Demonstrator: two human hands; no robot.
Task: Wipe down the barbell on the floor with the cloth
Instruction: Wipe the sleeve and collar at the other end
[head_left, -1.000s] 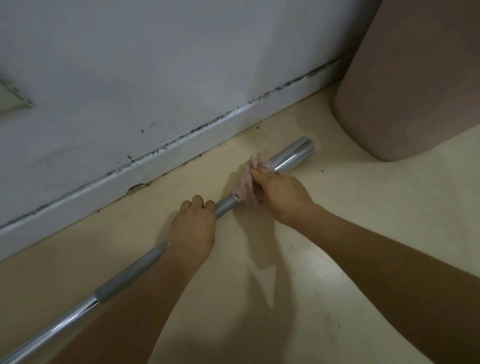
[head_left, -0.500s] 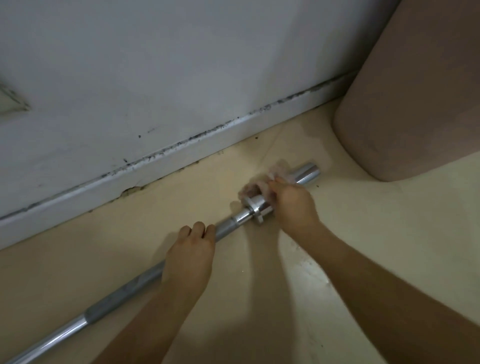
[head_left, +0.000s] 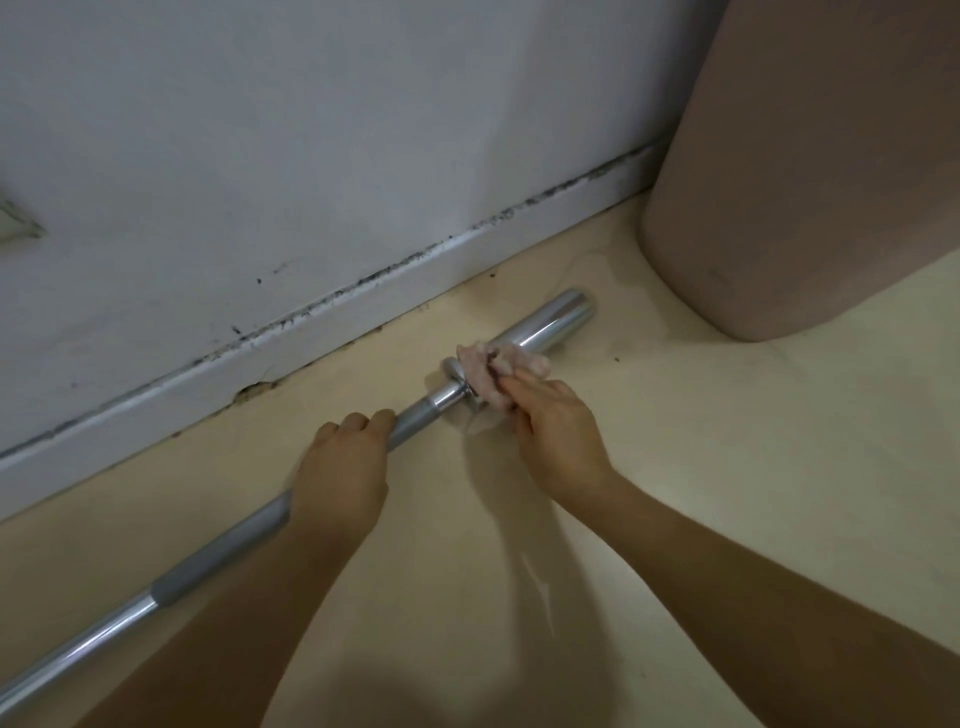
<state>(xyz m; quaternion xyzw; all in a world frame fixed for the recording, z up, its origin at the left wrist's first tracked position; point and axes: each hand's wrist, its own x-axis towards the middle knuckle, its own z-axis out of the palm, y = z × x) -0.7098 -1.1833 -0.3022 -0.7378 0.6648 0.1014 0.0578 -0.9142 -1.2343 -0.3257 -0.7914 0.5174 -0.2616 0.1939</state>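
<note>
gripping one barbell (head_left: 208, 562), one cloth (head_left: 485, 371): two hands (head_left: 340, 467) (head_left: 558, 431)

One wide-angle camera, worn on the head, looks forward and steeply down from close above the floor (head_left: 727, 493). It faces the wall (head_left: 311, 130) and baseboard (head_left: 156, 410), and the barbell (head_left: 223, 548) crosses diagonally from the lower left corner.

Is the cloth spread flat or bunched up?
Bunched up: the cloth sits crumpled in the right hand against the barbell.
</note>
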